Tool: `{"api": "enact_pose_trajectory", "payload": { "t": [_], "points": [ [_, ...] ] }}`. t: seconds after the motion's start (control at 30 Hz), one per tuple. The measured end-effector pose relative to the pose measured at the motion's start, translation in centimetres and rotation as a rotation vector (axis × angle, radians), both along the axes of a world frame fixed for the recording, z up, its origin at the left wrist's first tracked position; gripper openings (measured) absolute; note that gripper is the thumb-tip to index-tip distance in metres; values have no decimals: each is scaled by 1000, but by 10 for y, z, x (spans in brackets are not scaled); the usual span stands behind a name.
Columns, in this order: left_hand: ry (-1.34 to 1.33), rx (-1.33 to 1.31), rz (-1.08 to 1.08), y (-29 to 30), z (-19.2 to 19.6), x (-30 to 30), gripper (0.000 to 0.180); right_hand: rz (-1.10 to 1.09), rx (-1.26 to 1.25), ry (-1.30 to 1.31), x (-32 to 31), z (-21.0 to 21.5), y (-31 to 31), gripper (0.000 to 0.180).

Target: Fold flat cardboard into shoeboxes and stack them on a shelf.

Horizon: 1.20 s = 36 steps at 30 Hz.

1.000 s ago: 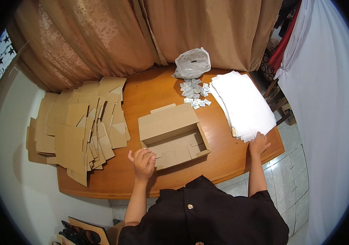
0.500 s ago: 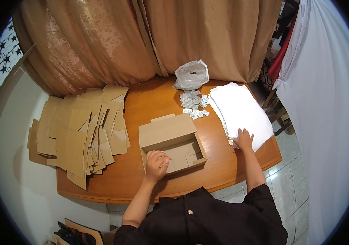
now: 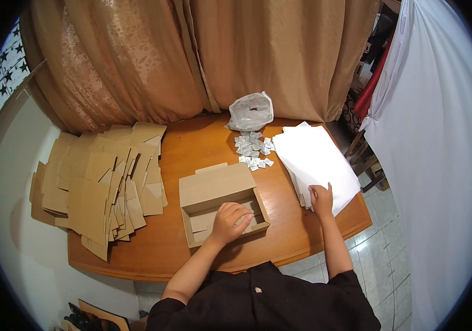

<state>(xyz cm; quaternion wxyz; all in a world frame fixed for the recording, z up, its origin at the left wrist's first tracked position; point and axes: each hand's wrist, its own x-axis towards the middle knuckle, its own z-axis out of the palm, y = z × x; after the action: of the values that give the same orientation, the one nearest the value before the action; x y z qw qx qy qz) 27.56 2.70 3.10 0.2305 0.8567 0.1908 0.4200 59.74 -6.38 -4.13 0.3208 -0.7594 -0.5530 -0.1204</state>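
An open brown cardboard box (image 3: 218, 187) stands in front of me at the table's middle, its lid raised at the back. My left hand (image 3: 230, 223) hovers over the box's opening, loosely bent, thumb apart from the fingers and nothing visible in it. On the right lies a stack of white paper (image 3: 319, 157), its sheets slightly fanned along the left side. My right hand (image 3: 321, 199) is at the near end of that stack, fingers bent in a pinch on the top sheet, one finger sticking out. The fingertips' exact grip is hard to see.
Flattened cardboard boxes (image 3: 95, 182) lie in a heap on the left. Small grey and white packets (image 3: 252, 146) are scattered beyond the box, with a translucent plastic bag (image 3: 251, 110) behind them. A brown curtain (image 3: 269, 55) hangs along the wooden table's (image 3: 136, 254) far side.
My left hand has moved right, from the box's near left corner to over its opening. The spread fingers of my right hand have drawn in on the paper. The view has shifted slightly.
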Motion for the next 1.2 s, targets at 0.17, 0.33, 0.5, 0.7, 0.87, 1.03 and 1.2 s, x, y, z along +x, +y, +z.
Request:
{"api": "enact_pose_trajectory", "payload": {
  "t": [0.17, 0.33, 0.5, 0.7, 0.87, 1.03, 1.2],
  "points": [
    [125, 134, 2, -8, 12, 28, 48, 467, -43, -40, -98, 94, -20, 9],
    [388, 242, -117, 8, 31, 36, 59, 546, -89, -68, -126, 132, -28, 8],
    [336, 153, -227, 35, 33, 24, 32, 364, -4, -105, -137, 184, -33, 20],
    [-180, -134, -15, 33, 112, 0, 14, 245, 562, 617, -97, 183, -44, 62],
    [-433, -379, 48, 34, 150, -38, 22, 376, 327, 831, -112, 152, -18, 110],
    [-629, -553, 99, 38, 171, -70, 32, 720, 135, 1083, -135, 147, -10, 33],
    [-688, -593, 191, 67, 146, -90, 25, 679, 11, 1274, -152, 142, -8, 12]
  ]
}}
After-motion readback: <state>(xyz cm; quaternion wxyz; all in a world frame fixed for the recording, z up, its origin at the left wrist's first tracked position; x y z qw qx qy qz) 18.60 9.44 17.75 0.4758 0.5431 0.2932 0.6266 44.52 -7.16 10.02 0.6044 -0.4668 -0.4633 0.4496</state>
